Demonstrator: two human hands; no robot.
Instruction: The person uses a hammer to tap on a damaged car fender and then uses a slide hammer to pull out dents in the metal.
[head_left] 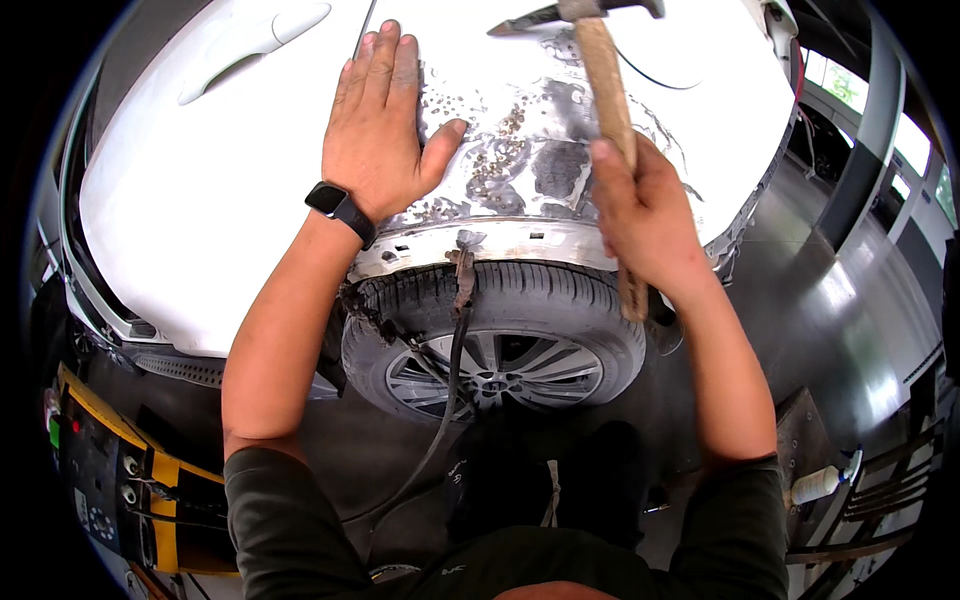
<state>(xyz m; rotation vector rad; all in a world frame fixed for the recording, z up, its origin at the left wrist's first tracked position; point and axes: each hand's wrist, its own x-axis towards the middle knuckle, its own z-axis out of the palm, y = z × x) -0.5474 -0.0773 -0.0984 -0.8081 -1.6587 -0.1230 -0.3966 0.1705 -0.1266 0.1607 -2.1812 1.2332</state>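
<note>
My left hand [377, 130] lies flat on the white car body panel [230, 190], fingers stretched toward the far side and thumb out to the right. Right of that thumb is a patch of bare, scuffed metal [505, 150] with many small spot marks and grey areas. My right hand [648, 210] grips the wooden handle of a hammer [605, 85]. Its dark head, pointed at the left end, is over the far part of the patch; whether it touches the panel I cannot tell. On the wheel arch lip, a clamp [463, 265] with a black cable [452, 370] is fastened.
Below the arch is the car's wheel [495, 365]. A yellow and black machine [150, 480] with knobs and cables stands at the lower left. To the lower right are a metal rack [890, 490] and a white bottle [815, 485]. The cable runs down past my legs.
</note>
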